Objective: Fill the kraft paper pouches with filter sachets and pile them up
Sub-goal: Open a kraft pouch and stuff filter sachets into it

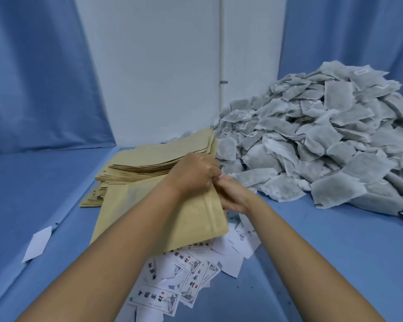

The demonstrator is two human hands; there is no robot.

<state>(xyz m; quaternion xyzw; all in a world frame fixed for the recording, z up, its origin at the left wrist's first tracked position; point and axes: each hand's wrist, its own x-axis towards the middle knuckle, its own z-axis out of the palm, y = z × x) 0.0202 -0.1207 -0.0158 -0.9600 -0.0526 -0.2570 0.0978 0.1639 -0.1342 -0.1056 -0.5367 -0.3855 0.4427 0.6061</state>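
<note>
Tearing is looking like the main risk. The left hand (196,173) is curling its fingers over the mouth of a pouch (172,219) and the right hand (233,194) is pinching the same edge, so a hard pull could split the paper. Whether either is holding a sachet, I cannot tell. The pouch is lying across the stack of pouches (149,163), just beside the sachet heap (323,140), which a nudge could spill.

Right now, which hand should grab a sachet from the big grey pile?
Probably the right hand: it is nearest the heap of grey-white filter sachets. The left hand is on the far side, gripping the tan kraft paper pouch.
</note>
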